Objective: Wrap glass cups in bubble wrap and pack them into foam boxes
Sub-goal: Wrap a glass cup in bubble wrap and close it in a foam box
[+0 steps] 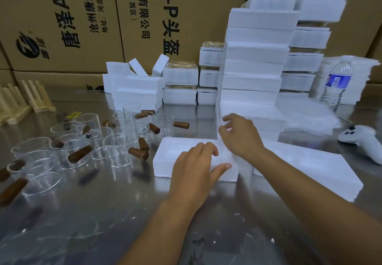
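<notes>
Early: cups (pixel 115 149) all bare on bench (pixel 124 213), bubble wrap (pixel 310 120) untouched. Left hand (pixel 194 167) flat on foam box (pixel 173 153), fingers (pixel 204 147) spread; right hand (pixel 239 136) fingers loosely curled, empty, by stack (pixel 254 78)

My left hand (pixel 194 167) covers the near right part of the foam box (pixel 175 157). My right hand (pixel 241 136) is blurred in front of the foam stack (pixel 254 74), and I cannot tell whether its fingers touch the stack or hold anything. The stack hides much of the boxes behind it. The nearest cups (pixel 43 182) are smeared, and one handle (pixel 12 189) runs off the left edge. The controller (pixel 363 143) is cut by the right edge. The bottle (pixel 338 83) label is too blurred to read.
</notes>
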